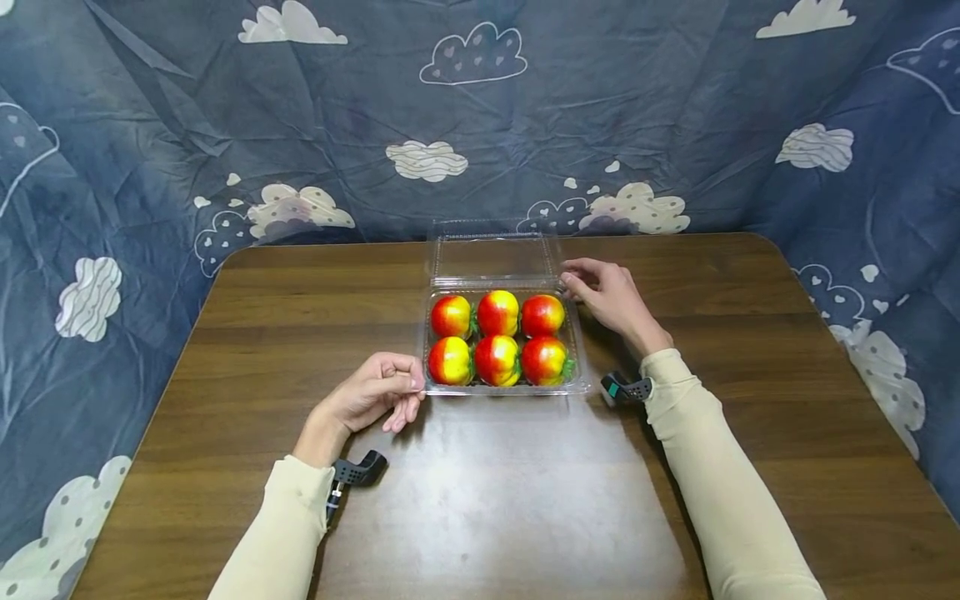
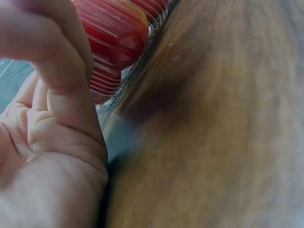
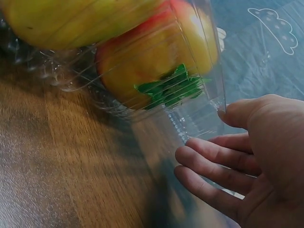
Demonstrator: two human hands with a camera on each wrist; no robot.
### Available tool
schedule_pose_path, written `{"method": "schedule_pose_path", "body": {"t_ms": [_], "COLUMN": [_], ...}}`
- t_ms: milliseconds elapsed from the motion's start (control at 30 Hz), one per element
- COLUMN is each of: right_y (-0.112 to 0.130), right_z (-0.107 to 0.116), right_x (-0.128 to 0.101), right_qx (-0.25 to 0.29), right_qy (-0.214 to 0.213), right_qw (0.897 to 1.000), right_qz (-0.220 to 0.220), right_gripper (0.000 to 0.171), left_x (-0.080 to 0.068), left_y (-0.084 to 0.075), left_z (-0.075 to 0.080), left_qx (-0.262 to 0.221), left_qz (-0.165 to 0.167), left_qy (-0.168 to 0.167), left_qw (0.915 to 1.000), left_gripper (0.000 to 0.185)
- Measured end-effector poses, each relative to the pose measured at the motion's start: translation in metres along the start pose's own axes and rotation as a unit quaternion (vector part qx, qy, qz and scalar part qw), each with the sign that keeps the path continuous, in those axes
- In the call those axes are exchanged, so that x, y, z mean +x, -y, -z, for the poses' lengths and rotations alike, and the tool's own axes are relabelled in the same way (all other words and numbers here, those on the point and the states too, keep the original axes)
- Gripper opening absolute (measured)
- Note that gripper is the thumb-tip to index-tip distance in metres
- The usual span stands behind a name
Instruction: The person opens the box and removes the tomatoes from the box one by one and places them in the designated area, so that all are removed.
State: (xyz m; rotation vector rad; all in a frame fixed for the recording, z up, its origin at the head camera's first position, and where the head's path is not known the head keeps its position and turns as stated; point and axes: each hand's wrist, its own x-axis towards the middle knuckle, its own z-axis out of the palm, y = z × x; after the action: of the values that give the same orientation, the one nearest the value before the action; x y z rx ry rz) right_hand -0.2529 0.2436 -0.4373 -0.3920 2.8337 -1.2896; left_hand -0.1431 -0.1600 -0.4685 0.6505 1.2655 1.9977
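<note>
A cloud-printed blue cloth point(image 1: 480, 125) is hanging behind the brown tabletop point(image 1: 750, 433), and the clear clamshell box point(image 1: 501, 388) is sitting nearer the far edge than the near one, midway between left and right. Its lid point(image 1: 491, 254) is lying open toward the far edge, and six red-and-yellow fruits point(image 1: 498, 337) are resting in two rows inside.

Your left hand point(image 1: 375, 398) is curling loosely at the box's near left corner; from the blurred wrist view it seems only to be touching the rim, not gripping it. Your right hand point(image 1: 607, 293) is reaching the far right corner by the lid hinge, fingers point(image 3: 213, 161) relaxed and half spread, holding nothing firmly.

The risk is the thin plastic: if you are pressing one corner only, the light box may be skidding on the smooth wood or twisting. The rounded fruits could then be tipping out of their places, and a lid pushed unevenly may be springing back instead of latching.
</note>
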Motion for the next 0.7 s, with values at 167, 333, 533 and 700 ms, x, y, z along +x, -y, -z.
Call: {"method": "schedule_pose_path", "body": {"t_ms": [167,333,533,700], "right_y": [0.001,0.002,0.003,0.001], "right_z": [0.002,0.001,0.0,0.002], "right_x": [-0.001,-0.001,-0.004,-0.013], "right_qx": [0.007,0.007,0.012,0.013], "right_qy": [0.009,0.022,0.014,0.008], "right_qw": [1.0,1.0,1.0,1.0], "right_qz": [0.001,0.004,0.006,0.007], "right_gripper": [0.046,0.049,0.05,0.052], "left_x": [0.0,0.0,-0.001,-0.001], "left_y": [0.001,-0.002,-0.006,-0.003], "left_z": [0.001,0.003,0.003,0.001], "left_qx": [0.004,0.011,0.02,0.023], "left_qz": [-0.002,-0.005,0.006,0.014], "left_qy": [0.001,0.004,-0.005,-0.027], "left_qw": [1.0,0.9999,0.9998,0.9993], "left_gripper": [0.022,0.023,0.025,0.028]}}
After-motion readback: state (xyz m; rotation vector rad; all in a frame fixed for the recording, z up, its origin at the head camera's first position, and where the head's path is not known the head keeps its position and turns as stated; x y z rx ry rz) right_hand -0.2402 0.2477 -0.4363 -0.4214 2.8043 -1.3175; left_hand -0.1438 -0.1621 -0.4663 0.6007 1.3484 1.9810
